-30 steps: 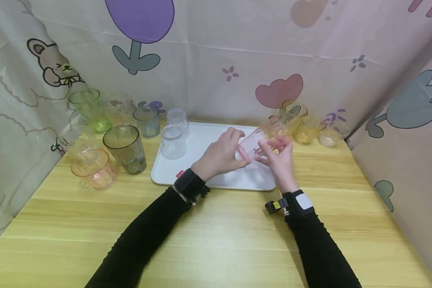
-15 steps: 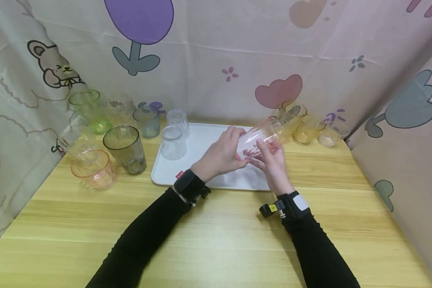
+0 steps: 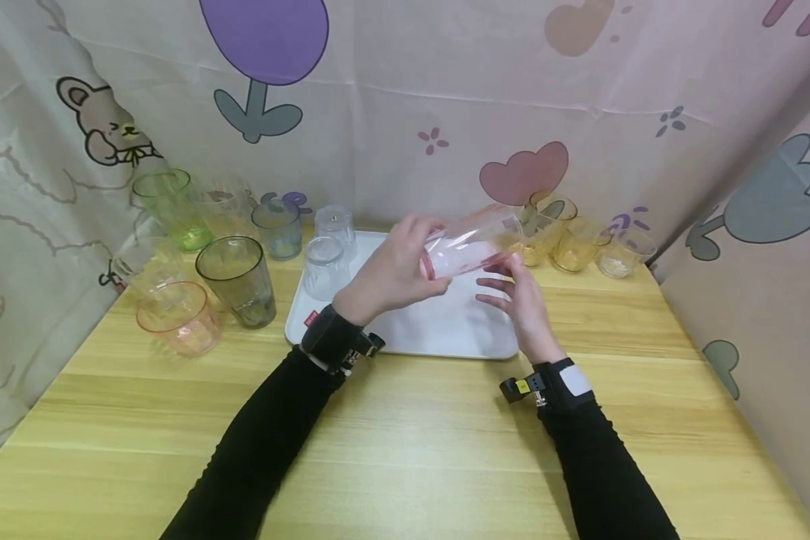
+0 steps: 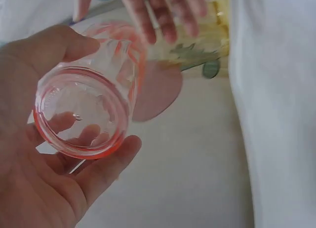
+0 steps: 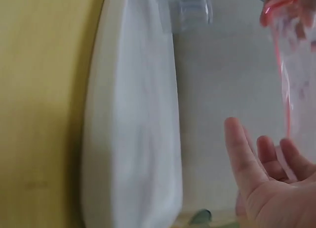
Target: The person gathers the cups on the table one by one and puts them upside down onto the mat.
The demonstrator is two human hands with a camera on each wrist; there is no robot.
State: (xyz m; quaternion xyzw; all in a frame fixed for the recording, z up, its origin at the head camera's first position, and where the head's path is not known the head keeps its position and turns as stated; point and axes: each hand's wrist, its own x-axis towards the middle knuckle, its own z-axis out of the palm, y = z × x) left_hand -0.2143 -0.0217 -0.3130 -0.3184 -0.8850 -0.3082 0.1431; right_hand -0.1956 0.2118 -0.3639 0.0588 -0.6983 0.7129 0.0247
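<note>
A clear pink-tinted drinking glass (image 3: pixel 471 241) is held tilted above the white tray (image 3: pixel 445 330), its base toward the left and its mouth up to the right. My left hand (image 3: pixel 393 268) grips it round the base end; the left wrist view shows the thick round bottom of the glass (image 4: pixel 81 114) between thumb and fingers. By the mouth end is my right hand (image 3: pixel 528 304), its fingers spread and loosely bent. In the right wrist view its fingertips come close to the glass (image 5: pixel 298 80); whether they touch is unclear.
Two clear upside-down glasses (image 3: pixel 325 268) occupy the tray's left end. Left of the tray stand several glasses, including a grey one (image 3: pixel 238 281), an orange-rimmed one (image 3: pixel 178 319) and a green one (image 3: pixel 169 206). Yellowish glasses (image 3: pixel 572 244) and a small clear glass (image 3: pixel 625 253) stand at the back right.
Both hands held the pink glass before. Now my right hand has loosened its hold and spread its fingers, while my left hand has carried the glass slightly left and tipped it closer to level.
</note>
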